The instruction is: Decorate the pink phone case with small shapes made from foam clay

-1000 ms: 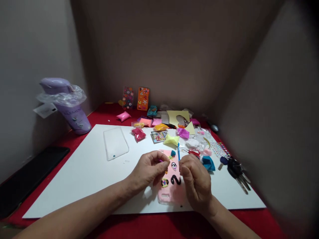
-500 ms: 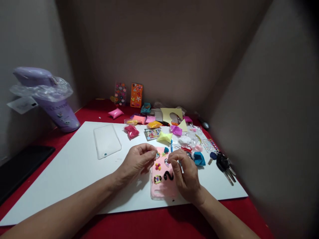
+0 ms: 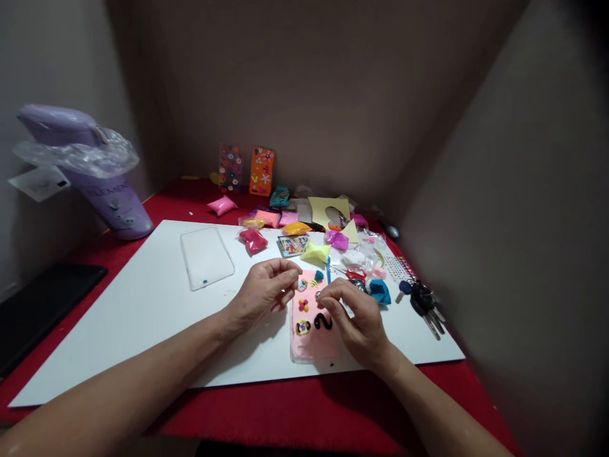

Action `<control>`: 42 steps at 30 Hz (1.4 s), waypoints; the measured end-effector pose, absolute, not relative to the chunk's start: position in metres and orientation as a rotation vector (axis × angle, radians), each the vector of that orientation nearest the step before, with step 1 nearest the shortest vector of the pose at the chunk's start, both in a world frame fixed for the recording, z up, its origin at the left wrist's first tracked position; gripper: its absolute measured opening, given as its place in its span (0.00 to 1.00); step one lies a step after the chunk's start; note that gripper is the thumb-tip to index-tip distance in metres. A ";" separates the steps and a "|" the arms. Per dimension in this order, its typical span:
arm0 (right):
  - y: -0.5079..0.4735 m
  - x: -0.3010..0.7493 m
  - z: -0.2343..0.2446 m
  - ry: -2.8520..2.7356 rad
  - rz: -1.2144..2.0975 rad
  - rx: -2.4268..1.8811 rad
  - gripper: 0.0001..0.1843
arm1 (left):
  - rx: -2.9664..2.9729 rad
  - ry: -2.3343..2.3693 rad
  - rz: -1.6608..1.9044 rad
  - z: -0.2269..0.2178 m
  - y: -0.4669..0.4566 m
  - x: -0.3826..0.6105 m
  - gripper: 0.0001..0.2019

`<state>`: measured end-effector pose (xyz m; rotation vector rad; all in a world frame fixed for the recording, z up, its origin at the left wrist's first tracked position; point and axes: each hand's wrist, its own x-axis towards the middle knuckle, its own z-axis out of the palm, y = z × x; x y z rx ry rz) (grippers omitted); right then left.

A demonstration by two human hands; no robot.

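A phone case covered in pink clay (image 3: 311,346) lies on the white board (image 3: 143,330). On it are a black squiggle (image 3: 323,322), a small pink-and-yellow flower (image 3: 303,306) and other little clay shapes. My left hand (image 3: 269,285) is over the case's upper left edge, thumb and forefinger pinched together. My right hand (image 3: 356,320) hovers at the right side, its fingertips pinched close to a small black-and-white piece on the case. Whatever either pinch holds is too small to make out. The right hand hides part of the case's right edge.
A clear phone case (image 3: 207,257) lies to the left. Behind are packets of coloured clay, such as a red packet (image 3: 253,241) and a yellow one (image 3: 316,251). Keys (image 3: 427,308) lie right, a dark tablet-like slab (image 3: 47,311) left. Two decorated cases, one orange (image 3: 261,171), lean on the back wall.
The view has tilted, so everything sits a little higher in the picture. My right hand's fingertips have drawn together and moved slightly left over the case. The left hand keeps its pinch.
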<state>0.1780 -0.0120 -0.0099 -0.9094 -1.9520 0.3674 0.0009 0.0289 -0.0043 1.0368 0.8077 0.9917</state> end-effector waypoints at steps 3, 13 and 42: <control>-0.021 0.177 -0.003 -1.970 0.405 -0.943 0.07 | 1.060 0.810 0.999 -0.005 0.029 0.001 0.13; -0.032 0.178 -0.023 -2.058 0.179 -1.020 0.07 | 1.111 0.792 0.975 -0.009 0.030 -0.002 0.19; -0.033 0.173 -0.032 -2.150 0.237 -1.020 0.06 | 1.031 0.792 0.984 -0.011 0.033 -0.004 0.14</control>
